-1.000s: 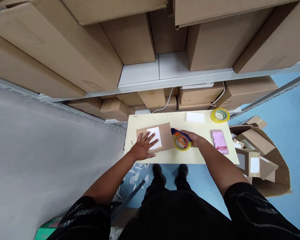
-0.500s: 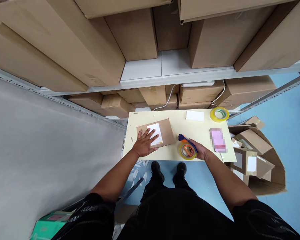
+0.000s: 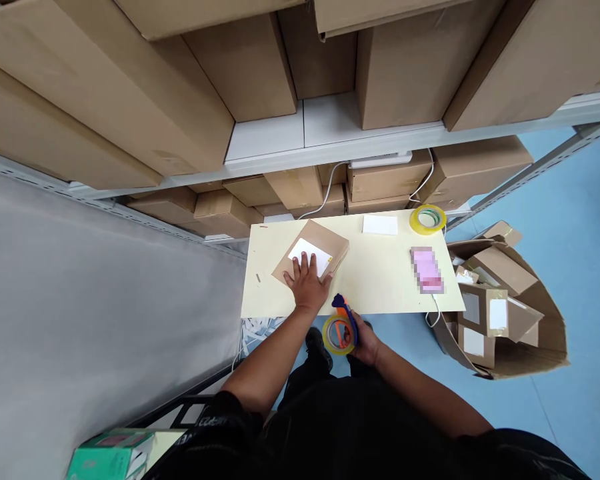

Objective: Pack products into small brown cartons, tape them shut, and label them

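Note:
A small cardboard box (image 3: 333, 239) lies turned at an angle on the cream table, with a white label (image 3: 307, 250) on its top. My left hand (image 3: 307, 283) rests on the box and the lower part of the label, palm down, fingers spread. Just off the table's front edge, my right hand (image 3: 366, 343) is wrapped round the handle of a tape dispenser (image 3: 351, 320), blue and orange, loaded with a yellowish roll of tape. The dispenser's head points toward the box, apart from it.
On the table (image 3: 380, 280) lie a white card stack (image 3: 380, 225), a spare tape roll (image 3: 428, 219) and a blurred pink phone (image 3: 427, 269). A large carton (image 3: 545, 347) of small boxes stands right. Shelves (image 3: 340, 137) with cardboard boxes rise behind; a green box (image 3: 105, 457) sits lower left.
The box has turned on the table under my left hand, which shifted right. My right hand has drawn the tape dispenser left and toward me, past the table's edge. The view has shifted slightly.

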The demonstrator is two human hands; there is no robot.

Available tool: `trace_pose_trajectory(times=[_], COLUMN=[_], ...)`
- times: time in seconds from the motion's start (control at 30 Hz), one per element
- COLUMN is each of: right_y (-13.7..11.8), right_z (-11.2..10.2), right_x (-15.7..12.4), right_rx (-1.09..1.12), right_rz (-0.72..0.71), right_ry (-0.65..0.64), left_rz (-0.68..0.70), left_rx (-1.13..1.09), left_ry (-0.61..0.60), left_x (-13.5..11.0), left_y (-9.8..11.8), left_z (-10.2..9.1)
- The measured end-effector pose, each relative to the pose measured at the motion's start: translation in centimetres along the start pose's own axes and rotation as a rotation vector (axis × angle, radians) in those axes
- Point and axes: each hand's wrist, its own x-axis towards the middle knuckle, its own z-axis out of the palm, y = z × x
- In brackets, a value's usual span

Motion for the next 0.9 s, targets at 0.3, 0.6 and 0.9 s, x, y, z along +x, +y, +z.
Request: trace_pose_trajectory(times=[0.3, 0.6, 0.9], right_y=[4.8, 2.0, -1.5], right_z=[6.3, 7.5, 6.0], right_x=[2.7, 4.7, 2.4], right_rx=[0.164, 0.199, 0.177], right_rz=[0.171, 0.081, 0.049], right_ry=[-0.123, -0.112, -0.028], left_rz=[-0.122, 0.201, 0.754], left_rx=[-0.094, 0.047, 0.206], left_ry=[0.001, -0.375, -0.225], left_x=[0.5, 2.2, 4.9], left_y=[2.0, -4.1, -11.7], left_z=[0.2, -4.7, -5.5])
